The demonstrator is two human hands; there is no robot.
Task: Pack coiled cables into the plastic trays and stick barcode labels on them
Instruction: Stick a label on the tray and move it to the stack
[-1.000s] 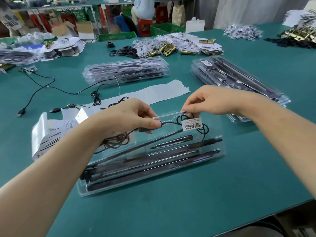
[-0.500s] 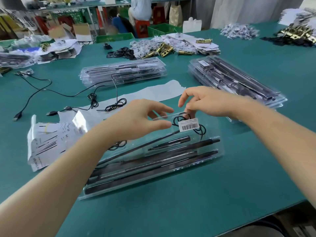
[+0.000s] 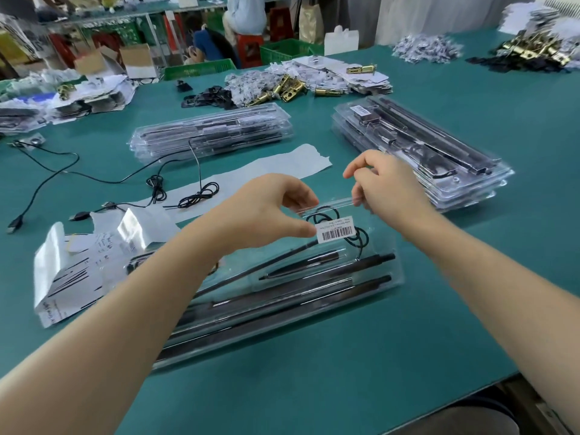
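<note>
Currently: clear plastic tray, coiled cable inside its far end, barcode label on its lid. Left hand, right hand both pinching its far rim. Recommended: squeeze rim shut, rub label flat.

Bright, even overhead light covers the teal-green work table, with only faint, soft shadows. White glare streaks the clear plastic tray (the stacked clear trays too). The cluttered far shelves are blurred, and the edges bow with wide-angle distortion.
</note>
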